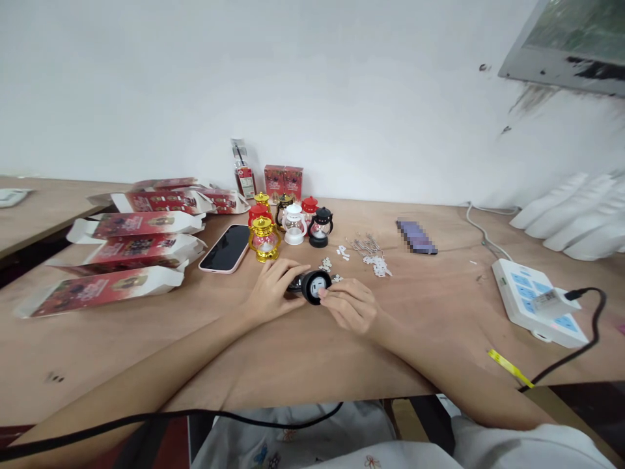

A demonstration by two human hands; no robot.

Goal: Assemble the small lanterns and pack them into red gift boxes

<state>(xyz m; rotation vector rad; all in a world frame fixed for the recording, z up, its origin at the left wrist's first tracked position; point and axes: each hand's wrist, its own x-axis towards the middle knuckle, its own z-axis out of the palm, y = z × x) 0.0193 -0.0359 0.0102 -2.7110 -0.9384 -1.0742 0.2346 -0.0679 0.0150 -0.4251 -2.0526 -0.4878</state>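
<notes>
My left hand (276, 290) is closed around a small black lantern (306, 284), which lies on its side with its base turned toward me. In the base sits a round white insert with a dark slot. The fingers of my right hand (352, 305) are pinched together at the rim of that base; whether they hold a small part I cannot make out. Just behind the lantern lie small white round pieces (325, 264). Farther back stand several mini lanterns: a gold one (264, 240), a white one (293, 225), a black one (320, 227) and red ones (310, 207).
Flattened red boxes (146, 225) lie at the left, beside a phone (225, 249). A bottle (245, 177) and two upright red boxes (284, 182) stand by the wall. Wire hooks (367, 245), white tags (377, 266), a second phone (416, 237) and a power strip (537, 303) lie rightward.
</notes>
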